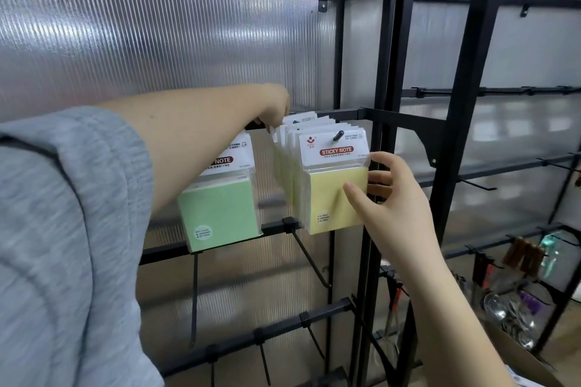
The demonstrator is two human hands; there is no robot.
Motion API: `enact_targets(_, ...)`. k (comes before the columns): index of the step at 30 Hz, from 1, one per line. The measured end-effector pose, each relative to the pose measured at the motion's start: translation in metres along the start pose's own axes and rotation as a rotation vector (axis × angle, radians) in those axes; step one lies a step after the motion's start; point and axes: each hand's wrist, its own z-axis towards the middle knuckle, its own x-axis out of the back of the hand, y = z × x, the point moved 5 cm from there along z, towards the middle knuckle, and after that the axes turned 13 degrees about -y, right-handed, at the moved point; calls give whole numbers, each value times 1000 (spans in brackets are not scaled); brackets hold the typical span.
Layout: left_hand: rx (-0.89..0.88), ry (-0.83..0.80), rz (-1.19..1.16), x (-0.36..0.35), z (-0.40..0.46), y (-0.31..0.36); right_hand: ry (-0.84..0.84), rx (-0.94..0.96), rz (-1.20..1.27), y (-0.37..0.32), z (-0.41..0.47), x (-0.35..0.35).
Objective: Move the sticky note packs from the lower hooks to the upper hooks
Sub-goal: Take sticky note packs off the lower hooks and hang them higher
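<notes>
Black wire racking against ribbed translucent panels frames the scene. Nearest, the right hand (388, 190) rests its spread fingers on the front yellow sticky note pack (334, 185), hung on the upper hook (339, 135); behind, the left hand (276, 110) pinches rear card headers. Light, stiff blocks in slippery film likely handle best by the header.

Left arm: a grey heathered knit sleeve (63, 229) covers the upper arm and is pushed up, ending in a thick rolled cuff near the elbow. A dark seam line runs across the fabric. The forearm below the cuff is bare. Left hand (276, 110): bare, no rings visible. Right arm: bare forearm, no sleeve in view. Right hand (390, 195): bare, short unpainted nails, no jewellery visible.
</notes>
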Motion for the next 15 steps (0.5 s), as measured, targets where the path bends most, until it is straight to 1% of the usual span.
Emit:
enact_targets(2, -30, 24, -78, 2, -3, -1, -7, 1, -2, -1, 0, 0)
enact_targets(6, -101, 15, -224, 3, -8, -4, -4, 10, -11, -2, -2, -3)
enact_targets(10, -170, -19, -272, 7, -18, 0, 7, 14, -9, 0, -3, -7)
enact_targets(13, -177, -53, -300, 10, -25, 0, 34, 30, -18, 0, -4, -7)
enact_targets(15, -187, 6, -330, 17, -33, 1, 38, 52, -37, 0, -6, -8)
